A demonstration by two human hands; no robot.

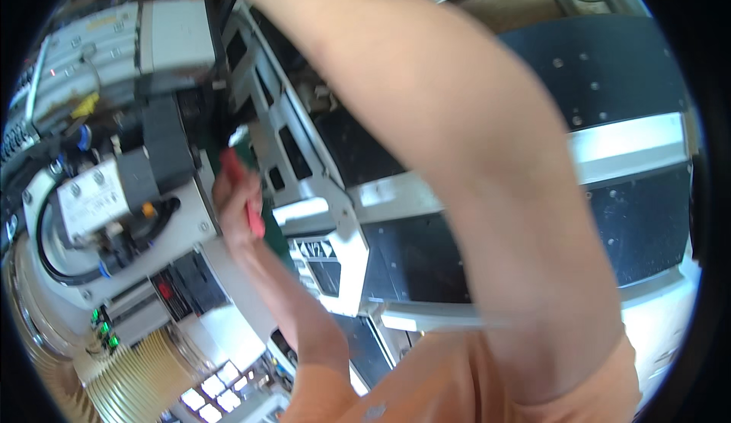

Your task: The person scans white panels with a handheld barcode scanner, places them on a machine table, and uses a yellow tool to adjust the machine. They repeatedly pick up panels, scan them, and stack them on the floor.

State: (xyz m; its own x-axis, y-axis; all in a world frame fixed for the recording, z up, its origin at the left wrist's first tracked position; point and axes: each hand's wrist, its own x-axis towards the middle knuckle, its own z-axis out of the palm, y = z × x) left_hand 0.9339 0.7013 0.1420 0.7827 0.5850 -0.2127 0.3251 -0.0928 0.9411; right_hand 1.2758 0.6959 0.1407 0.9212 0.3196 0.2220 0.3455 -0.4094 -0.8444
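Observation:
My left hand point(241, 198) is closed around a narrow red, handle-like thing point(255, 220). Red shows above and below the fingers, but blur hides what kind of thing it is. This hand is in the gap between a grey machine head point(205, 217) and a slotted metal frame point(293, 153). A dark green surface point(272, 229) lies just behind it. My bent right arm point(449, 111) crosses high in front of the view and runs out at the top left edge. Its hand is outside the picture, so what it touches is hidden.
At left stand a metal block with black hoses point(95, 198), a panel with a red display point(164, 289), green-lit fittings point(104, 328) and a ribbed yellowish hose point(141, 373). Black panels point(640, 229) with silver rails point(632, 140) fill the right. A white box point(177, 35) sits upper left.

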